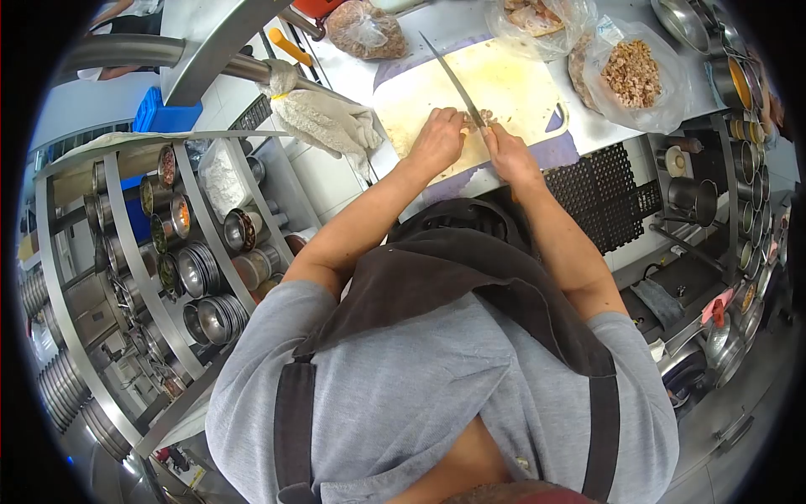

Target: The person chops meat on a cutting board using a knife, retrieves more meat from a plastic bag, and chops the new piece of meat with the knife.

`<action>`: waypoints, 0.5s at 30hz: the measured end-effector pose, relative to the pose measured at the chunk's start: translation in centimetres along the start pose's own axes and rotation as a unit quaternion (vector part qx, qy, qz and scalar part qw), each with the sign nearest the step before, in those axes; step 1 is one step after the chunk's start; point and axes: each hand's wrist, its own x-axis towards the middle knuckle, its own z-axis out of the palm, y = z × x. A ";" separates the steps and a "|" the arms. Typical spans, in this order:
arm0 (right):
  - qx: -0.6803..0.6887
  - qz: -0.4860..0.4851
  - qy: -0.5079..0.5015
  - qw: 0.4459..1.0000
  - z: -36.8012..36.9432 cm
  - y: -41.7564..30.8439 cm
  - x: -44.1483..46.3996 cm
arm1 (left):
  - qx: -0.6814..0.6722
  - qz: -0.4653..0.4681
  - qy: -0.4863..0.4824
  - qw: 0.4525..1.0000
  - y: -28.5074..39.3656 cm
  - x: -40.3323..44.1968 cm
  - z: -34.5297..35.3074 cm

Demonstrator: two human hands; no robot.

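Note:
A long knife (451, 74) points up and to the left over the yellowish cutting board (520, 76). Its handle is in my right hand (510, 155), whose fingers are closed round it. Beside the blade, on its left, my left hand (440, 141) rests on the board with its fingers curled together; what they hold, if anything, is hidden. Small chopped brown pieces (487, 116) lie between my hands, next to the blade. Under the board a purple cloth (561, 151) shows at the edges.
A bag of chopped meat (631, 74) stands right of the board, near another bag of pieces (533, 18). A tied bag (367, 30) lies at the back left. A towel (323, 122) hangs on the left rail. Shelves with metal bowls (199, 269) fill the left side.

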 end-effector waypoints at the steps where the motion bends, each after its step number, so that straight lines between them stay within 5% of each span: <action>1: 0.012 -0.017 0.014 1.000 -0.3 0.0 -0.4 | -0.001 -0.001 -0.001 1.000 -0.2 -0.2 0.0; 7: -0.019 -0.015 -0.035 0.999 -1.1 -0.4 -1.8 | -0.011 -0.058 -0.038 0.998 -1.1 -0.2 0.5; 15: -0.051 -0.011 -0.031 0.998 1.5 0.0 -0.3 | 0.002 -0.021 -0.067 0.998 -1.9 0.2 1.2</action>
